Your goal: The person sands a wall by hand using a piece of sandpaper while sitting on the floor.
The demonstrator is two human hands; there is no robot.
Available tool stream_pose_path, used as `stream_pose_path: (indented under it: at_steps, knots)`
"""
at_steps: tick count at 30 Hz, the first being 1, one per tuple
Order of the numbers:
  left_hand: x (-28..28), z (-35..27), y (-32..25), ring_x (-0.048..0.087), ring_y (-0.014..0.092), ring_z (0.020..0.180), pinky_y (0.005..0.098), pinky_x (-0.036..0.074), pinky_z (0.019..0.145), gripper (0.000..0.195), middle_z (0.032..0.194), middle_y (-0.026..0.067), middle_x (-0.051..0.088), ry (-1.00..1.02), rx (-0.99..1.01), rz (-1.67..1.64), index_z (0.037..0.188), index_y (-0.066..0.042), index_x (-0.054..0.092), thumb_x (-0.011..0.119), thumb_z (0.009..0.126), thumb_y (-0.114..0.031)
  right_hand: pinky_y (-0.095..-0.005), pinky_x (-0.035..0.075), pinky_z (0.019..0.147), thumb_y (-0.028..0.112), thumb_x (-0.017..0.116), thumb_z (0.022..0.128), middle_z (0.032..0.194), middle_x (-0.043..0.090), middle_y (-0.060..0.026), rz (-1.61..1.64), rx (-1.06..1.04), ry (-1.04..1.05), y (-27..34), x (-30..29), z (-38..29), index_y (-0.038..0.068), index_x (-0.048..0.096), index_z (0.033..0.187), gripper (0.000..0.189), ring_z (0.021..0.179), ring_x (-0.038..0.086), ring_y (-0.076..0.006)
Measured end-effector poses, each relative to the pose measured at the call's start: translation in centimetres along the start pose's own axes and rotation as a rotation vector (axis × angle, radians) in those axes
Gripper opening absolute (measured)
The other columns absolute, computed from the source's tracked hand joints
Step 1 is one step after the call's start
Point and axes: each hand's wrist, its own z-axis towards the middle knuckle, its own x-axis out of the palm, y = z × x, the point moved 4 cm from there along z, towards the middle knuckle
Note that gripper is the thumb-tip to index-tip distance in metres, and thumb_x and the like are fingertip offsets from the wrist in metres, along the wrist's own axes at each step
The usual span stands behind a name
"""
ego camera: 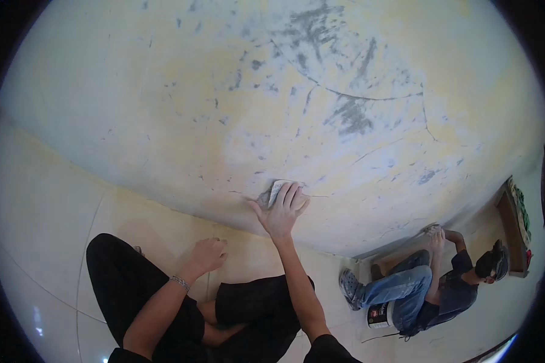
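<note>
My right hand (285, 213) lies flat against a patchy yellow and white wall (186, 113), low down near the floor. Under its fingers is a piece of sandpaper (278, 187), pale backing outward, pressed to the wall; the thumb is spread off to the left. Around the sheet the wall shows a grey worn patch (263, 198) and a thin crack running sideways. My left hand (209, 255) hangs loosely curled above my crossed legs, a metal bracelet (180, 284) at its wrist. Nothing shows in that hand, though its palm is hidden.
At the right a co-worker (456, 290) sits on a paint bucket (380, 315), hands up at the same wall. Behind that person is a wooden shelf or frame (512, 227) with green cloth on it. Glossy floor tiles (41, 272) meet the wall's base.
</note>
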Motion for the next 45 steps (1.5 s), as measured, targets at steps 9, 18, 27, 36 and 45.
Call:
stream_pose_path:
  at_steps: [9,18,27,36,45]
  knots:
    - [-0.1,0.1,0.0,0.064,0.034,0.088,0.0452,0.051,0.078,0.037,0.093,0.0165,0.064,0.084,-0.043,0.051,0.11,-0.005,0.059,0.061,0.082,-0.029,-0.0671,0.008,0.104,0.066,0.062,0.073,0.143,0.034,-0.0272,0.062,0.042,-0.254,2.0,-8.3,9.4,-0.004,0.034,0.139,0.101,0.136,0.027,-0.0411]
    - [-0.6,0.3,0.4,0.065,0.031,0.086,0.0427,0.052,0.078,0.039,0.091,0.0117,0.066,0.131,-0.069,0.065,0.113,-0.005,0.059,0.064,0.082,-0.027,-0.0667,0.007,0.105,0.062,0.063,0.075,0.144,0.03,-0.0303,0.163,0.113,-0.154,1.6,-1.5,2.7,-0.008,0.034,0.138,0.099,0.137,0.023,-0.0438]
    - [-0.6,0.9,-0.8,0.064,0.029,0.086,0.0412,0.051,0.078,0.041,0.09,0.0093,0.066,0.081,-0.026,0.061,0.117,-0.009,0.058,0.065,0.082,-0.029,-0.0652,0.008,0.106,0.059,0.062,0.078,0.146,0.029,-0.0264,0.202,0.171,-0.24,0.9,-4.5,6.5,-0.004,0.034,0.14,0.092,0.138,0.023,-0.041]
    - [-1.0,0.6,0.1,0.065,0.027,0.078,0.0403,0.052,0.074,0.038,0.093,0.0107,0.067,0.171,-0.074,0.071,0.114,-0.007,0.059,0.066,0.081,-0.027,-0.0636,0.009,0.106,0.058,0.06,0.079,0.15,0.024,-0.023,0.214,0.195,-0.271,2.2,-7.4,9.0,0.0,0.027,0.144,0.093,0.139,0.024,-0.0363]
    - [-1.1,0.9,-0.8,0.064,0.029,0.085,0.0421,0.051,0.075,0.036,0.09,0.0099,0.066,0.19,-0.063,0.048,0.112,-0.007,0.058,0.065,0.082,-0.027,-0.0636,0.008,0.107,0.058,0.06,0.079,0.149,0.027,-0.0236,0.245,0.243,-0.184,3.6,-0.4,1.7,0.0,0.03,0.143,0.091,0.137,0.027,-0.0389]
